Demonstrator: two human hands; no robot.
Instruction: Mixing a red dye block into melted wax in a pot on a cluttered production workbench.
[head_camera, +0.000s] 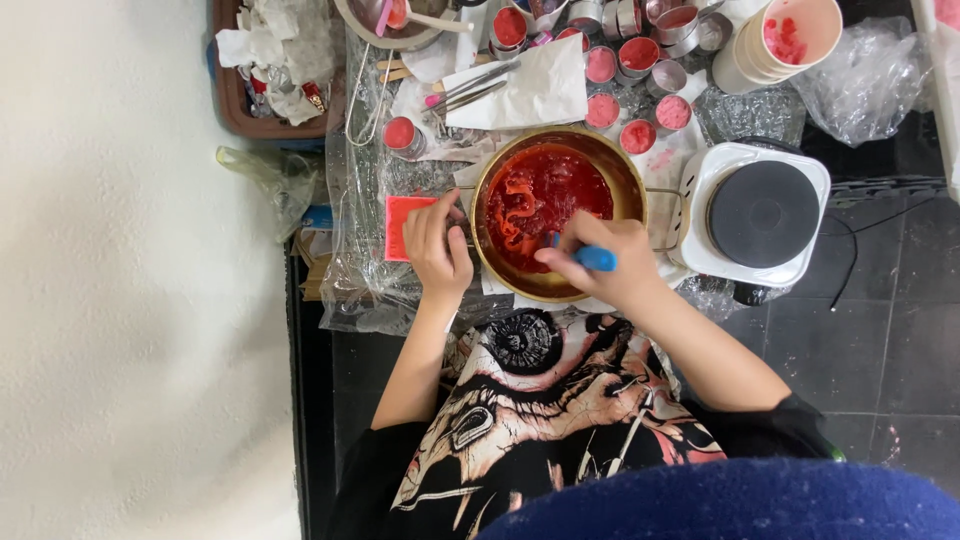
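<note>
Right hand (600, 258) is closed around a blue-handled tool (596, 258) dipped into the red, lumpy melt in the pot (630, 185) — left hand (438, 245) curls on the pot's left handle, beside the pink square (398, 222) — white hot plate (762, 214) sits just right of the pot.

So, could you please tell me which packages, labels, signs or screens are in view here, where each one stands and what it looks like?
Paper cup stack: top right beside the hotplate, round, cream with red bits inside.
Clear plastic bag: far right top, crumpled, transparent.
Small blue packet: left edge of the work area, mostly hidden under plastic sheeting.
Brown tray: top left, rectangular, holding crumpled white paper.
No signs or screens show.
</note>
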